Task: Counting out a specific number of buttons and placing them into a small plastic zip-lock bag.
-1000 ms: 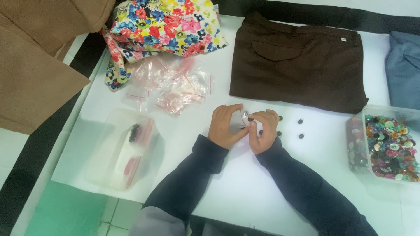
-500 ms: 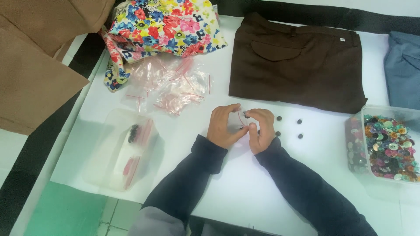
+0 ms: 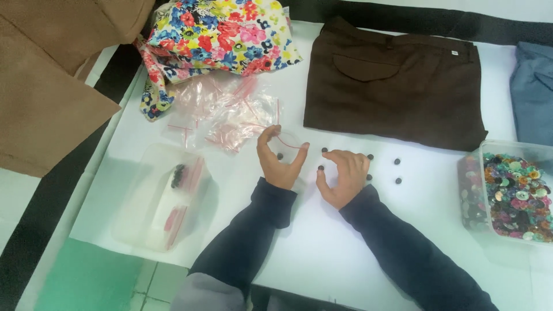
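White table [image 3: 322, 259], trousers [image 3: 397, 86], buttons [image 3: 397, 162]

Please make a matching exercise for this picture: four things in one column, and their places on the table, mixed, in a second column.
Things:
1. brown trousers
2. box of mixed buttons
3. flowered cloth
4. small clear bag

Places:
A. far right edge
B. held open by the left hand
C. top left, above the pile of bags
D. top middle, folded flat

Pairs: 1-D, 2-A, 3-C, 4-B

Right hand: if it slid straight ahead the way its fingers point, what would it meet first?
Probably the small dark button just off the right hand fingers, which point up-left; another button lies just beyond.
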